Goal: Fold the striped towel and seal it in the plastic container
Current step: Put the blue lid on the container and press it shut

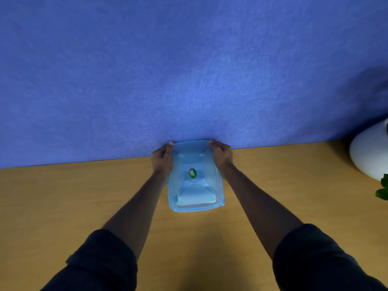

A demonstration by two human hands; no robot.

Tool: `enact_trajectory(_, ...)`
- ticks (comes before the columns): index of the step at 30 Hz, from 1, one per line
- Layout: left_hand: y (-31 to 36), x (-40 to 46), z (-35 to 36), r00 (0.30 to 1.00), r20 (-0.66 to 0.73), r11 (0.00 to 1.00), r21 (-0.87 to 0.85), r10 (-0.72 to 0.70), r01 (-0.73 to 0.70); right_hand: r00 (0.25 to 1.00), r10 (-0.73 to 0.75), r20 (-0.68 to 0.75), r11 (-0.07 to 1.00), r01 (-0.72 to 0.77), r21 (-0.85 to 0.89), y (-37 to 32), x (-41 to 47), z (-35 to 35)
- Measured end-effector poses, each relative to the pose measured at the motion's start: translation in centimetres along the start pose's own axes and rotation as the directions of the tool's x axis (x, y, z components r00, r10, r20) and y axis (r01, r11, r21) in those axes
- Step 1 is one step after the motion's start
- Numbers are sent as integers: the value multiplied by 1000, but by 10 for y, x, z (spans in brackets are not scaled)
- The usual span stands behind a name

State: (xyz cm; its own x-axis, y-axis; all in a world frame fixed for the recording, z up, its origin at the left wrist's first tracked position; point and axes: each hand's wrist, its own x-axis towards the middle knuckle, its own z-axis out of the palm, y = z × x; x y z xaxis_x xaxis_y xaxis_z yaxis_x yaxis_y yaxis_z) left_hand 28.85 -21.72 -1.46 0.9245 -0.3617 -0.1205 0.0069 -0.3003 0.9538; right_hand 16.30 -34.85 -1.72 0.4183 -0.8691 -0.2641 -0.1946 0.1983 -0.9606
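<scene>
A translucent blue plastic container [218, 203] stands on the wooden table, pushed against the blue wall. Its blue lid [194, 156] lies on top, with a green oval sticker [192, 172] in the middle. A pale folded towel [196, 197] shows through the lid, inside the container; its stripes cannot be made out. My left hand [162, 159] grips the far left corner of the lid. My right hand [221, 155] grips the far right corner. Both thumbs rest on the lid's top.
The wooden table [73, 196] runs left to right, ending at a blue felt wall [189, 70] right behind the container. A white rounded pot [369, 152] with green leaves [383, 190] sits at the far right edge.
</scene>
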Motion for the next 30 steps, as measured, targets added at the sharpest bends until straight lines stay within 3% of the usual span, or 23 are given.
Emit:
enact_trajectory(19, 7, -14, -17, 991, 35, 992, 16, -128, 128, 999, -39, 16, 989, 41, -139, -11, -22, -13)
enact_trajectory(25, 3, -60, -45, 996, 93, 999, 51, 0, -5, 983, -157, 96, 900, 182, -395, -12, -58, -49)
enact_trajectory(30, -11, -105, -52, 989, 126, 991, 92, 83, -95, 974, -108, 197, 823, 199, -533, -8, -100, -64)
